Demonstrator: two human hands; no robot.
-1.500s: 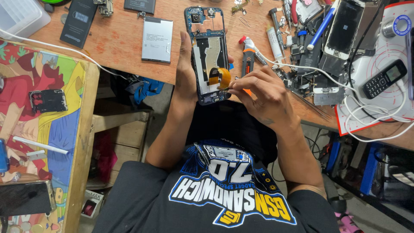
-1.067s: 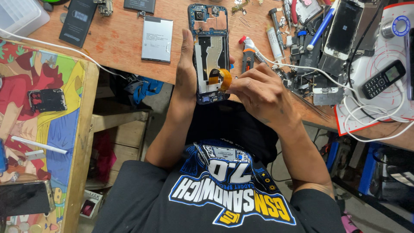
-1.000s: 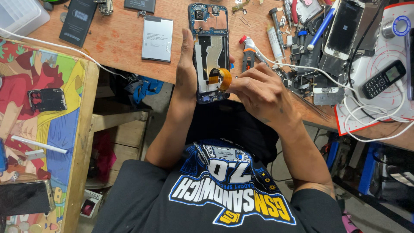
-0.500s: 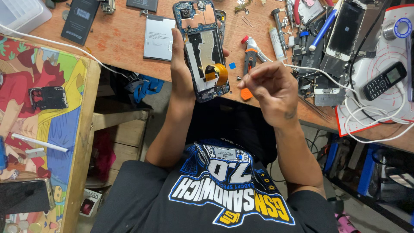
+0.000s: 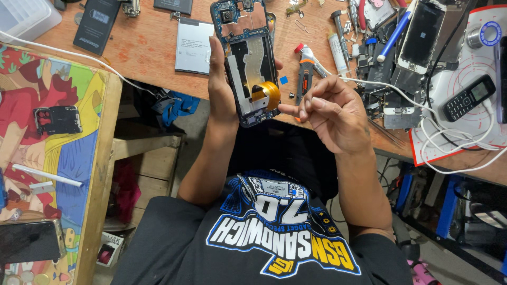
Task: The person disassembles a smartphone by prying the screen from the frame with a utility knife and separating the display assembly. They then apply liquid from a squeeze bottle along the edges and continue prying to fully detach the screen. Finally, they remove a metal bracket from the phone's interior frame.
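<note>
Opened blue smartphone with bare circuitry and an orange flex ribbon (image 5: 248,58) sits gripped in the left hand (image 5: 219,79) above the wooden counter (image 5: 148,50); right hand (image 5: 330,113), fingertips pinched, hovers just beside it.

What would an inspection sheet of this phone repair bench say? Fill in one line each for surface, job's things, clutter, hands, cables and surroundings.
Surface: wooden workbench, brown and worn.
Job's things: opened smartphone, back off, orange flex ribbon curled at its lower end.
Clutter: flat battery, dark phone panel, orange-handled tool, keypad phone, second smartphone, loose parts.
Hands: left hand grips the opened smartphone; right hand is beside it, fingertips pinched, apart from the ribbon.
Cables: white cable loops at right; another white lead crosses the left.
Surroundings: colourful cartoon-printed board at left.
</note>
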